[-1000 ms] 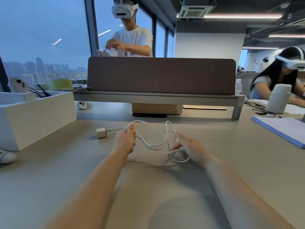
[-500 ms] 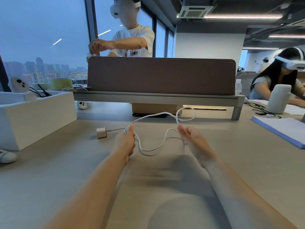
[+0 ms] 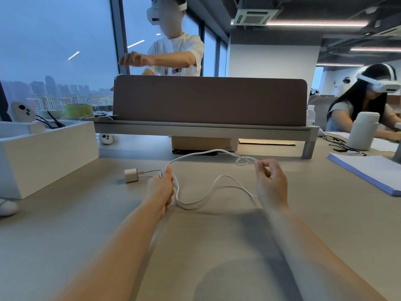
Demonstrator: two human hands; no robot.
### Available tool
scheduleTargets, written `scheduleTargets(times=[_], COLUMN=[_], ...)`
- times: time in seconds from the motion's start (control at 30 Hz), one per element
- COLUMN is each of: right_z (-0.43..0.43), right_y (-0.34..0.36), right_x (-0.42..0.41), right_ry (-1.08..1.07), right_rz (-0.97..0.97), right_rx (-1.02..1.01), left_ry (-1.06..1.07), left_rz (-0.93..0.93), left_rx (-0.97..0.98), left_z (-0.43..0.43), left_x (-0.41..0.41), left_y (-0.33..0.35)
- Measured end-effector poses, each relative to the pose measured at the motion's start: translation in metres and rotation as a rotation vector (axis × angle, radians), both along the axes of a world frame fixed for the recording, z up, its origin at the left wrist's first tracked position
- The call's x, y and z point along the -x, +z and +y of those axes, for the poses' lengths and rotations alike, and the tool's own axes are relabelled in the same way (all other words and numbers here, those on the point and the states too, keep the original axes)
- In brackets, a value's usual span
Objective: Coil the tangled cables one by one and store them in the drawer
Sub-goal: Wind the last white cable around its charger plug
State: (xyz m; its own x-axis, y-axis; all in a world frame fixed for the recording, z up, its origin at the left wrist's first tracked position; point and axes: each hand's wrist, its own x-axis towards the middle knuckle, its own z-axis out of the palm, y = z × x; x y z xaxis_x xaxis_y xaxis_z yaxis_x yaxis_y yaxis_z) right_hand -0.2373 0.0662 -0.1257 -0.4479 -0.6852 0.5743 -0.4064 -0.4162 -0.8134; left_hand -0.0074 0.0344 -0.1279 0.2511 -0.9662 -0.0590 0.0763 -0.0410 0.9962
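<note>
A smooth beige desk fills the windowed office, with a white box at nine o'clock and a rounded brown divider at twelve. Beside the square plug, the left hand clasps wound turns of thin white cable. The right hand pinches a raised strand at three o'clock.

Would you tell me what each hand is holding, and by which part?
Both hold the thin white charging cable: the left hand grips gathered turns near its white plug block; the right hand pinches a strand farther along.
</note>
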Motion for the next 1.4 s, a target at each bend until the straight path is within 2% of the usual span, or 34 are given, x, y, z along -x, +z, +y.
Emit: scheduleTargets(times=[0.4, 0.57, 0.67, 0.77, 0.93, 1.03, 1.17, 1.27, 1.4], right_z=[-0.009, -0.011, -0.012, -0.009, -0.007, -0.013, -0.010, 0.003, 0.017], right_y=[-0.014, -0.018, -0.020, -0.020, -0.016, -0.017, -0.015, -0.012, -0.011], right_x=[0.019, 0.043, 0.045, 0.039, 0.025, 0.015, -0.017, -0.044, -0.063], right_ry=[-0.326, -0.376, -0.381, -0.358, -0.442, -0.361, -0.015, 0.263, 0.354], right_rz=[0.142, 0.068, 0.077, 0.177, 0.469, 0.502, 0.506, 0.620, 0.828], right_rx=[-0.353, -0.460, -0.496, -0.541, -0.572, -0.377, -0.020, 0.042, 0.005], left_ry=[0.183, 0.330, 0.348, 0.294, 0.203, 0.177, 0.111, 0.092, 0.066], left_rz=[0.123, 0.214, 0.203, 0.171, -0.050, -0.119, -0.027, 0.081, 0.155], left_rx=[0.056, 0.039, 0.029, 0.040, 0.053, 0.066, 0.055, 0.008, -0.034], left_z=[-0.009, -0.013, -0.014, -0.013, -0.015, -0.016, -0.011, -0.009, -0.011], left_x=[-0.014, -0.026, -0.030, -0.025, -0.013, -0.004, 0.008, 0.009, 0.007], left_y=[-0.005, -0.006, -0.007, -0.006, -0.011, -0.014, -0.012, -0.011, -0.009])
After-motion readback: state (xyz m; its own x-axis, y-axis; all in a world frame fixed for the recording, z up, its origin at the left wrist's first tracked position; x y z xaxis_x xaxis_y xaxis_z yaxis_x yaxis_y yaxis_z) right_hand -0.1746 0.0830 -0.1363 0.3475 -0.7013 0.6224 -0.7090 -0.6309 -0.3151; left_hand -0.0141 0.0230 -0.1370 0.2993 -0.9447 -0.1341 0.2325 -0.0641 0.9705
